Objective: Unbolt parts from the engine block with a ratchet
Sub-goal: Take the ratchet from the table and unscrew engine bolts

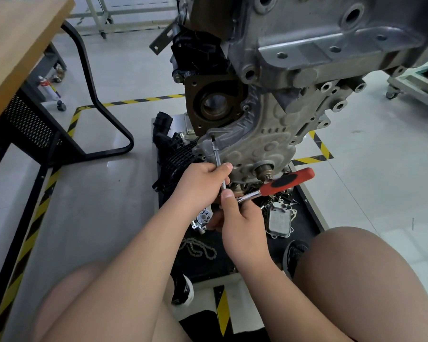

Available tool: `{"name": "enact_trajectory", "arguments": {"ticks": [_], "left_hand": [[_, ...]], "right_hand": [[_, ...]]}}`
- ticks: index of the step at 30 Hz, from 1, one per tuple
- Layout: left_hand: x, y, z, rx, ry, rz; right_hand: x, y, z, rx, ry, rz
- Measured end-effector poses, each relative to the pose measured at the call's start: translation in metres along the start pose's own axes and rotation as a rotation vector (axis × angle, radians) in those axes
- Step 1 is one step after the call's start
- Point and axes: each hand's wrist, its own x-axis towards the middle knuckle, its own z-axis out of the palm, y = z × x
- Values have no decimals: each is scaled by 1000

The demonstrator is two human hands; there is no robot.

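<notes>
right now the ratchet point(277, 185) lies sideways, low in front of the engine block point(269, 134), with its red handle sticking out to the right. its long thin bar point(215, 151) reaches up to a bolt point(213, 137) on the block. the left hand point(203, 183) pinches the bar in curled fingers. the right hand point(240, 218) grips the ratchet's shiny head, thumb on top. a metal part point(281, 218) lies on the black mat point(220, 267) below.

Pale glossy floor tiles point(124, 70) fill the frame, crossed at centre left by yellow-and-black hazard tape point(143, 100). A wooden tabletop point(17, 43) on a black metal frame point(88, 77) occupies the upper left. A white wheeled cart point(410, 82) stands at the right edge.
</notes>
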Motion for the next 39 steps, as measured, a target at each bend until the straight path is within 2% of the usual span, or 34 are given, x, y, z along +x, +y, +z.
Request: {"name": "enact_trajectory", "arguments": {"ticks": [3, 9, 20, 22, 24, 26, 29, 31, 32, 36, 39], "left_hand": [[0, 2, 1, -20, -12, -1], [-1, 4, 2, -27, -16, -18], [-3, 4, 1, -42, -11, -16], [-3, 4, 1, -51, -21, -17], [-2, 4, 1, -70, -33, -14], [-1, 4, 1, -72, -28, 10], [0, 3, 0, -51, -32, 50], [0, 3, -1, -59, -44, 56], [-1, 4, -1, -52, -45, 59], [-3, 7, 2, -43, -42, 72], [-4, 8, 2, -73, -46, 66]], "right_hand": [[0, -5, 2, 122, -17, 46], [0, -14, 1, 731, -163, 347], [0, -20, 0, 874, -219, 445], [2, -19, 0, 858, -229, 450], [6, -18, -2, 739, -196, 418], [9, -17, -8, 351, -119, 253], [14, -18, -16, -391, -23, -166], [16, -20, -17, -586, -14, -253], [15, -21, -17, -536, -5, -227], [15, -27, -14, 4, 12, 120], [17, -29, -13, 50, -13, 127]]}}
